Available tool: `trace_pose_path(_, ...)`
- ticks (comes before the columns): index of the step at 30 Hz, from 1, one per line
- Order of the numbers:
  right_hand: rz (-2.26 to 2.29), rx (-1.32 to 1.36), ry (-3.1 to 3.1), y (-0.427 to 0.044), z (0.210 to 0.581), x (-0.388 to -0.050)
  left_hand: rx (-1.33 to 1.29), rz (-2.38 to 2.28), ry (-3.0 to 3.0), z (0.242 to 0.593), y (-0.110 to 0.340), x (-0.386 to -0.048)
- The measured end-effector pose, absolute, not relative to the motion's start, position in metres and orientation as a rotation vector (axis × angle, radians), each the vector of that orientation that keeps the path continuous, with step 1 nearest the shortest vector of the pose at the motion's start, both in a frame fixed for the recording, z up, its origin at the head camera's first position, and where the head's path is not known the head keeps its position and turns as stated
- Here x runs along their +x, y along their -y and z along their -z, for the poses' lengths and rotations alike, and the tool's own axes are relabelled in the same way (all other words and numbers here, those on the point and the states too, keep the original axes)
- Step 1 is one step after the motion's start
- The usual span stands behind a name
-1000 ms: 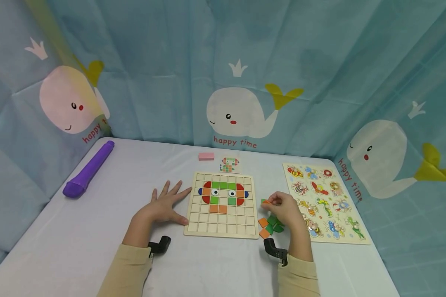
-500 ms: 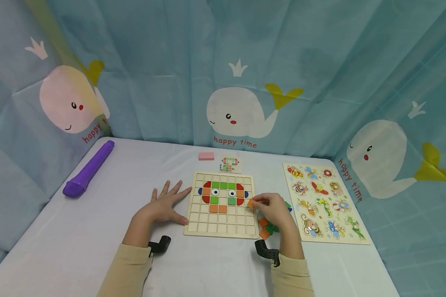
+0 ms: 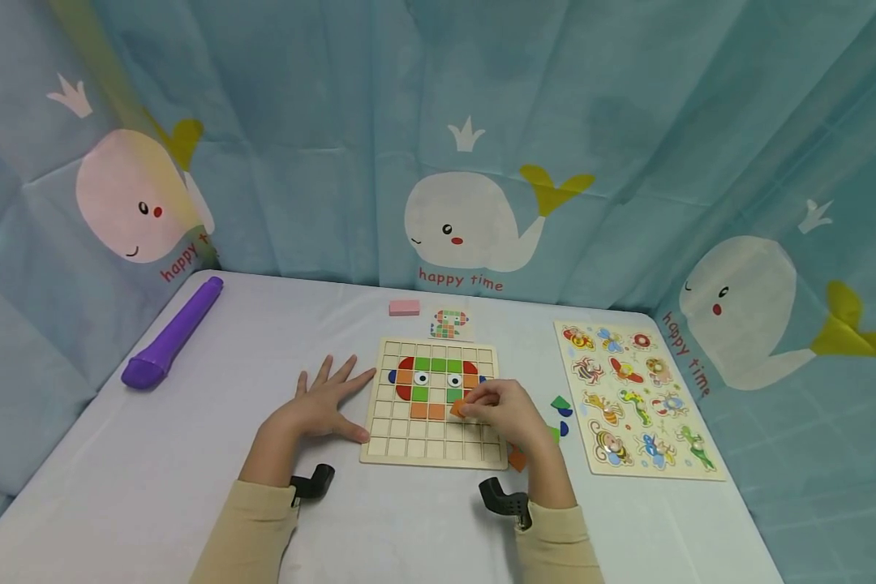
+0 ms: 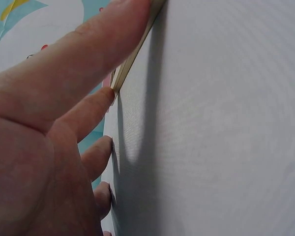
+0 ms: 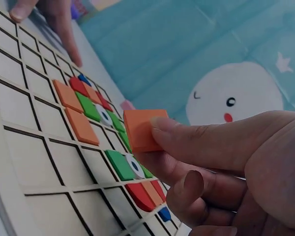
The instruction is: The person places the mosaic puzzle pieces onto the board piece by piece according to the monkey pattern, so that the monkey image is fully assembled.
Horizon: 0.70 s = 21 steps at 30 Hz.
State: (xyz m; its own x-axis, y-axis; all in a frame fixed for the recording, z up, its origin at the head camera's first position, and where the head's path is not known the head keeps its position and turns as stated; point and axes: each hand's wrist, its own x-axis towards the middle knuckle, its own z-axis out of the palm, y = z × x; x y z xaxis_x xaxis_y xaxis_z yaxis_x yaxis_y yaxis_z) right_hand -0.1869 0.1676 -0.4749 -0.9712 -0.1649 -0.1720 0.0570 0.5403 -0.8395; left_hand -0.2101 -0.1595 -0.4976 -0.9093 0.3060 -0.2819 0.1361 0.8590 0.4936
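Observation:
My right hand (image 3: pixel 507 412) pinches an orange square tile (image 5: pixel 143 129) between thumb and fingers, above the wooden grid board (image 3: pixel 401 448). On the board, red, green, orange and blue tiles form a face with two round eye tiles (image 3: pixel 421 379). Two orange tiles (image 5: pixel 81 127) lie side by side below it, just left of the pinched one in the head view. My left hand (image 3: pixel 326 408) lies spread on the table, its thumb and index fingertip touching the board's left edge. In the left wrist view, that thumb (image 4: pixel 88 54) meets the board's side.
Loose tiles lie right of the board, partly hidden by my right arm: a green one (image 3: pixel 560 402), a blue half-round (image 3: pixel 564 428) and an orange one (image 3: pixel 517 460). Beyond are an insect puzzle board (image 3: pixel 631 466), a pattern card (image 3: pixel 450 324), a pink block (image 3: pixel 405 308) and a purple microphone (image 3: pixel 171 334).
My right hand has carried the orange tile leftward from the loose pile to over the board, beside the two orange tiles. The left hand stays in place.

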Motion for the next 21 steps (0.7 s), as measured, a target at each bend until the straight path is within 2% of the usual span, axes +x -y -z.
trace_pose_path(21,1.208,-0.213,-2.594,-0.135,0.488,-0.184,0.322,-0.690,-2.674,0.499,0.159,-0.210)
